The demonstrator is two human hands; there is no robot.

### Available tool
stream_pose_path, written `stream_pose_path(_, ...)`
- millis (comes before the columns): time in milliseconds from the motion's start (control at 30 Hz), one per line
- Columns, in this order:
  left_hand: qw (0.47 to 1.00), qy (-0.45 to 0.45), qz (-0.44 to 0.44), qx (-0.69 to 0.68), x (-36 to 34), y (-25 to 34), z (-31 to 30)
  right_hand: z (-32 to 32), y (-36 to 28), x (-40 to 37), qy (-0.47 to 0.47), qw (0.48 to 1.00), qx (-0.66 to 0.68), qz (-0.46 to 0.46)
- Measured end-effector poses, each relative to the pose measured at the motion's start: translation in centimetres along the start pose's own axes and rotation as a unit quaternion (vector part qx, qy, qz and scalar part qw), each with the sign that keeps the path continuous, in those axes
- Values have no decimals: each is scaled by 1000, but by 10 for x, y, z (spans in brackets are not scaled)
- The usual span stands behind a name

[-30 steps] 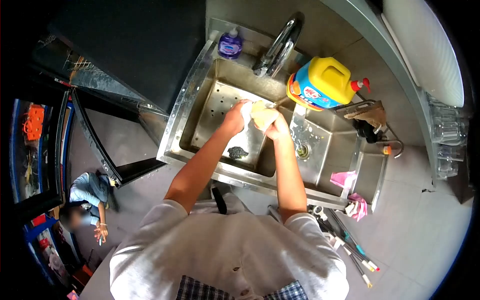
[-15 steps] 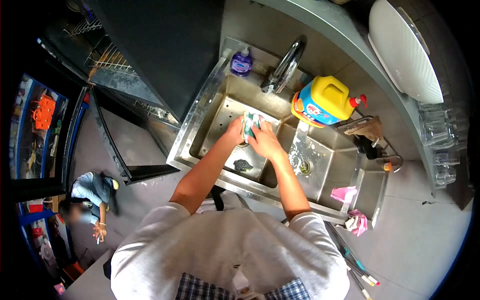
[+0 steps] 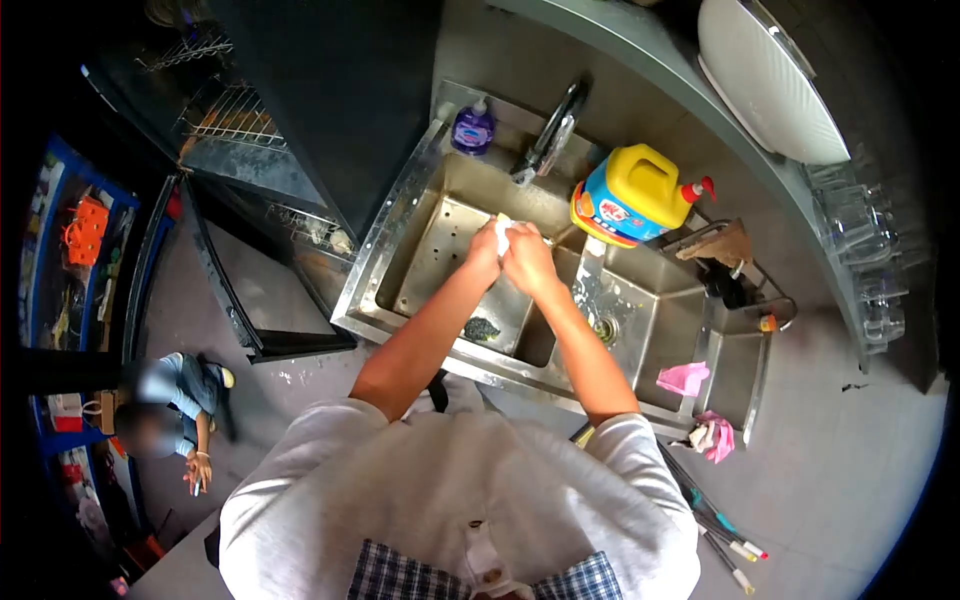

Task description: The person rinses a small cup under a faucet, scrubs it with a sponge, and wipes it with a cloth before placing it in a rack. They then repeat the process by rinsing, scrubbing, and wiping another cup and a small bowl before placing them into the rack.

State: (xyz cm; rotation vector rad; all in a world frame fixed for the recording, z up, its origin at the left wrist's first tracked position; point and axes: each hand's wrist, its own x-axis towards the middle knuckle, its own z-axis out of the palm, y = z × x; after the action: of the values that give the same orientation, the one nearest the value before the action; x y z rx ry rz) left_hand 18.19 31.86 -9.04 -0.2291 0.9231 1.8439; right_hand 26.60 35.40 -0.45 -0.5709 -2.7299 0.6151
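Over the left basin of the steel sink (image 3: 400, 262), my left hand (image 3: 484, 250) and my right hand (image 3: 527, 256) are pressed together. Between them is a crumpled sponge or cloth (image 3: 503, 232), with white foam and a bit of yellow showing; the fingers of both are wrapped round it. A dark scrubbing pad (image 3: 481, 329) lies on the basin floor below my hands. The faucet (image 3: 548, 135) stands behind them, a purple soap bottle (image 3: 473, 128) at its left and a yellow detergent jug (image 3: 634, 195) at its right.
Foam spots the right basin (image 3: 640, 300). Pink cloths (image 3: 684, 378) hang at the sink's front right. Glasses (image 3: 858, 225) and a white bowl (image 3: 765, 85) are on the right shelf. A person (image 3: 185, 400) crouches at far left. Poles (image 3: 715, 525) lie on the floor.
Both hands have closed together more tightly round the sponge or cloth, and its green-and-white surface is now mostly hidden. The camera view has shifted slightly.
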Motion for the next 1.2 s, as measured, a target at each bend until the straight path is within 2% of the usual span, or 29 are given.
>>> stream_pose_path(67,999,-25,26,-29,0,-10,2,6,9,4,49,998,27,-7)
stream_pose_path(167,995,-17,64,-74,-5,-17,10,-8,5,7,-27,955,186,231)
stream_pose_path(200,994,-6,95,-52,-6,-17,12,-3,17,7,-38,899,320,298)
stream_pose_path(267,988,15,153,-5,-9,-18,17,-13,20,5,-14,765,525,371)
stream_pose_path(300,978,-27,202,39,-12,-18,18,-19,26,4,-45,724,569,387)
stream_pose_path(400,980,-45,156,118,-26,-5,16,-19,42,-16,-99,689,656,291)
stream_pose_path(433,991,-94,19,96,-35,5,13,-26,45,-22,-132,717,629,272)
stream_pose_path(500,979,-168,-81,84,-51,14,16,-36,43,-35,-115,876,456,107)
stream_pose_path(533,967,-204,-130,78,-61,20,19,-42,39,-41,-102,929,356,19)
stream_pose_path(567,955,-259,-146,16,-77,23,29,-58,26,-47,-69,972,223,-3)
stream_pose_path(667,938,-302,-164,41,-45,0,9,-82,17,-52,-93,982,111,-123)
stream_pose_path(700,945,-275,-148,94,-42,-3,6,-90,11,-52,-74,983,89,-145)
stream_pose_path(833,931,-236,-213,179,-60,7,20,-97,12,-47,-120,979,52,-158)
stream_pose_path(933,937,-159,-224,218,-74,8,35,-90,11,-48,-142,984,6,-104)
stream_pose_path(1000,934,-164,-240,209,-49,1,18,-92,11,-48,-109,979,-20,-169)
stream_pose_path(1067,927,-138,-273,217,-72,15,24,-98,8,-52,-95,963,-91,-234)
stream_pose_path(1100,914,-166,-304,211,-50,8,4,-97,8,-56,-107,967,-67,-223)
stream_pose_path(1133,912,-141,-292,251,-54,9,8,-93,13,-57,-94,962,-67,-246)
stream_pose_path(1200,888,-176,-308,291,-37,5,-5,-85,27,-57,-63,952,-71,-292)
